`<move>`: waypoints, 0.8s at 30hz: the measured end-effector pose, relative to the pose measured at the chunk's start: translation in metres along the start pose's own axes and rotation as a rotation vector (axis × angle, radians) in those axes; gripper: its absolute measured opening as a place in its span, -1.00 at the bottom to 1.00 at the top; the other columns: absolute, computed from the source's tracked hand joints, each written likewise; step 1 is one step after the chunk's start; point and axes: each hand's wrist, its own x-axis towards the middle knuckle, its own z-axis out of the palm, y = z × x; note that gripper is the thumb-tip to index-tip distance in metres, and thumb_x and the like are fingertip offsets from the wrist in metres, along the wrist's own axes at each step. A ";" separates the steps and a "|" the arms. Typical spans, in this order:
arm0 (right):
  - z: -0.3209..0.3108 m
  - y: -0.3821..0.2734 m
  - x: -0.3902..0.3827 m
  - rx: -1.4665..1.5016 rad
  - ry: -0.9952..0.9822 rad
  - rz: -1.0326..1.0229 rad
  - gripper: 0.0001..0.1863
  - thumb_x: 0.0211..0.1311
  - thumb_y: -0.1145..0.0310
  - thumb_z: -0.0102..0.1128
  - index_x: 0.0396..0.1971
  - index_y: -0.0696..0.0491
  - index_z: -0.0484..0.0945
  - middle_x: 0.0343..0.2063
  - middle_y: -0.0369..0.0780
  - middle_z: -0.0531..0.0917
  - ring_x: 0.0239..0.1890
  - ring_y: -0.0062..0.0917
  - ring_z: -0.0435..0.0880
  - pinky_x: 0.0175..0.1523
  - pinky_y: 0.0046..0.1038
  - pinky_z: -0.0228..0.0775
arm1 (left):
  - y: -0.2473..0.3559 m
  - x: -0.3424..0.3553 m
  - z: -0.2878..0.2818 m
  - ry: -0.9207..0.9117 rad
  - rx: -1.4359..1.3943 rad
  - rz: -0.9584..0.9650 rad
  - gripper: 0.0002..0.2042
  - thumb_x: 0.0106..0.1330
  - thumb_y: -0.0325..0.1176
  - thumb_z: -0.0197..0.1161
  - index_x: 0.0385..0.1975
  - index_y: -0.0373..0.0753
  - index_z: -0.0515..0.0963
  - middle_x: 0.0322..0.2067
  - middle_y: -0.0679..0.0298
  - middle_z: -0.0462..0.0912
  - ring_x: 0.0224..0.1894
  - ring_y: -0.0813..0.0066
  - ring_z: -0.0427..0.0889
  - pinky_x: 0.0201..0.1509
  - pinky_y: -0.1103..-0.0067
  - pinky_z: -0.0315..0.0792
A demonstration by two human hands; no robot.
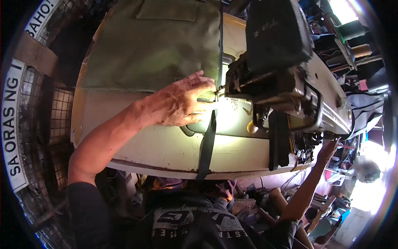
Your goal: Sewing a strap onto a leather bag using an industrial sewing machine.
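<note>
A black sewing machine [265, 74] stands on a pale table, its lamp throwing a bright patch around the needle area. Olive-green fabric [153, 54] with a sewn-on patch lies left of the machine, black edging along its right side. My left hand [182, 99] pinches the black binding tape [208, 143] at the fabric's corner, close beside the needle area. From there the tape runs down over the table's front edge. My right hand [328, 150] reaches to the right end of the machine; its fingers are mostly hidden there.
The pale tabletop [153, 145] has a curved, worn front edge. A dark loop [187, 131] shows below my left hand. Thread spools [352, 31] stand at the upper right. Wire mesh [60, 112] and lettered signs [16, 128] line the left side.
</note>
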 end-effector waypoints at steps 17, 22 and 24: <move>-0.080 -0.532 0.060 0.598 -0.228 0.107 -0.62 0.20 0.47 0.15 0.05 0.00 0.57 -0.31 -0.14 0.52 -0.24 -0.24 0.52 -0.20 -0.26 0.41 | -0.077 -0.103 -0.072 -0.032 0.491 -0.520 -0.43 0.50 0.03 -0.02 0.43 -0.06 0.23 0.47 0.27 0.13 0.55 0.17 -0.07 0.61 0.21 -0.19; -0.073 -0.527 0.061 0.531 -0.281 0.121 -0.63 0.11 0.53 0.09 -0.04 0.05 0.58 -0.30 -0.13 0.53 -0.24 -0.23 0.53 -0.21 -0.27 0.38 | -0.008 -0.122 -0.049 0.087 0.506 -0.622 -0.44 0.48 -0.03 0.04 0.39 -0.15 0.27 0.42 0.12 0.22 0.49 -0.08 0.05 0.54 0.10 -0.08; -0.071 -0.523 0.056 0.582 -0.243 0.026 -0.65 0.10 0.53 0.07 -0.06 0.09 0.56 -0.29 -0.12 0.53 -0.22 -0.22 0.54 -0.18 -0.26 0.39 | 0.033 -0.122 -0.038 0.093 0.569 -0.830 -0.40 0.46 -0.03 0.06 0.42 -0.14 0.21 0.42 0.04 0.18 0.47 -0.21 0.02 0.52 0.00 -0.09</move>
